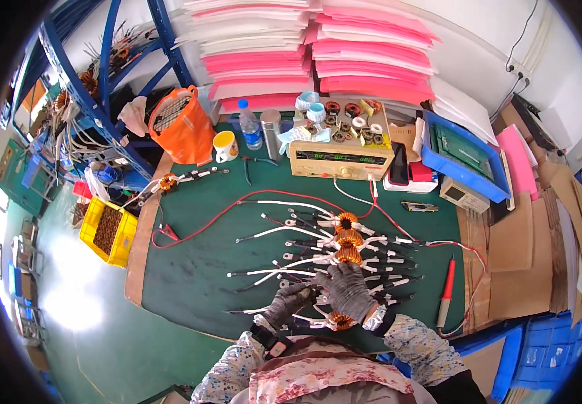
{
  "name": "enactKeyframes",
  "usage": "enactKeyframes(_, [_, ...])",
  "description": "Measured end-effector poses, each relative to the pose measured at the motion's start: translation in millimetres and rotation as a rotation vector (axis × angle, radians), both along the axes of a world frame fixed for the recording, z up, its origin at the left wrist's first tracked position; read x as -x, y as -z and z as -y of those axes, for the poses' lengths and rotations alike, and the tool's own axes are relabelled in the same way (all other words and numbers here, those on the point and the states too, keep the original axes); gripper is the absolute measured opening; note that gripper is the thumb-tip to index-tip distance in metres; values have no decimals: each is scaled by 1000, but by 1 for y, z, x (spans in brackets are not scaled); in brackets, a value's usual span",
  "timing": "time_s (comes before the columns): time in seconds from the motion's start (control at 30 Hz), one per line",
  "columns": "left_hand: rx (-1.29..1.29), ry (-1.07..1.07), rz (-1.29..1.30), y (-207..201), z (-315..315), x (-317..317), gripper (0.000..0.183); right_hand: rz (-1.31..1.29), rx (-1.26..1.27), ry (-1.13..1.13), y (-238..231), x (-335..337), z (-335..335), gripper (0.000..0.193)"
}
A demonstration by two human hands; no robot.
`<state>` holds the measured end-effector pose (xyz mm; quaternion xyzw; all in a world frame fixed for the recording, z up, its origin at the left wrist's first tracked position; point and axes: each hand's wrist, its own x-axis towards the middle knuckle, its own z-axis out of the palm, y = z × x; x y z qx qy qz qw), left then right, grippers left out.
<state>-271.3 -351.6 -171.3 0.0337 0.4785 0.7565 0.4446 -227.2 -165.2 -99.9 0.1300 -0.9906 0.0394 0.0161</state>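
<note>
Both my hands wear grey gloves and work at the table's near side, over a column of copper-wound ring coils [349, 239] with long white and black leads [264, 231] spread to both sides. My left hand [287, 304] is closed, its fingertips pinched on a lead among the coil's left-hand leads. Just to its right, my right hand [349, 293] curls downward over the column, fingers bent; what lies under them is hidden. Another copper coil [340, 321] shows just below my right hand. Metal lugs end many of the leads.
A power supply [341, 159] stands at the back, loose ring cores on top. Its red cable runs left to a red clip [170, 233]; a red probe [447, 286] lies right. Pliers [248, 171], a mug [225, 146] and bottles stand behind. A yellow bin [108, 232] sits beyond the left edge.
</note>
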Motion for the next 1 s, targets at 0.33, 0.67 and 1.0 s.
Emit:
enactKeyframes(0.33, [-22,-34,7,-1,-3,-1,26,62,-129,64,2,-11,11,32])
enactKeyframes(0.67, [233,356,-1004,-14,-50,-15,22,538,1517,763,-9,-72,-29,21])
enactKeyframes(1.0, [472,745,-1190,10,-78,-29,17,478,1253,729,33,-112,-46,27])
